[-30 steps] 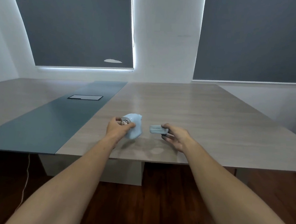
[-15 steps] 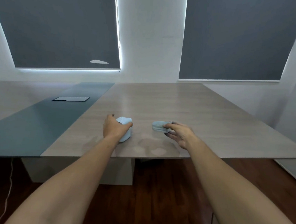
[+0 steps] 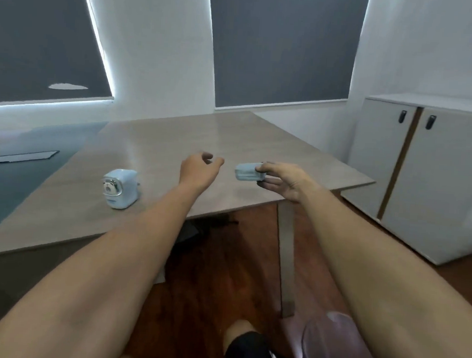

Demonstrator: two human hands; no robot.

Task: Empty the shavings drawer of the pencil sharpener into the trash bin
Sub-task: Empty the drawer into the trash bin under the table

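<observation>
The light blue pencil sharpener with a bear face on its front stands upright on the wooden table, left of my arms. My left hand hovers above the table, right of the sharpener, fingers loosely curled and holding nothing. My right hand pinches the small pale blue shavings drawer by its right end, over the table's near right edge. At the bottom right, the rim of a bin lined with a translucent purplish bag shows partly behind my right forearm.
A white two-door cabinet stands to the right, past the table's corner. Dark wooden floor lies below, with a table leg beside the bin. My foot in a black sandal is at the bottom. A blue strip with a cable hatch runs at left.
My left hand has let go of the sharpener, which now stands alone on the table. My view has swung right and down, bringing the cabinet and bin into sight. My right hand still holds the drawer.
</observation>
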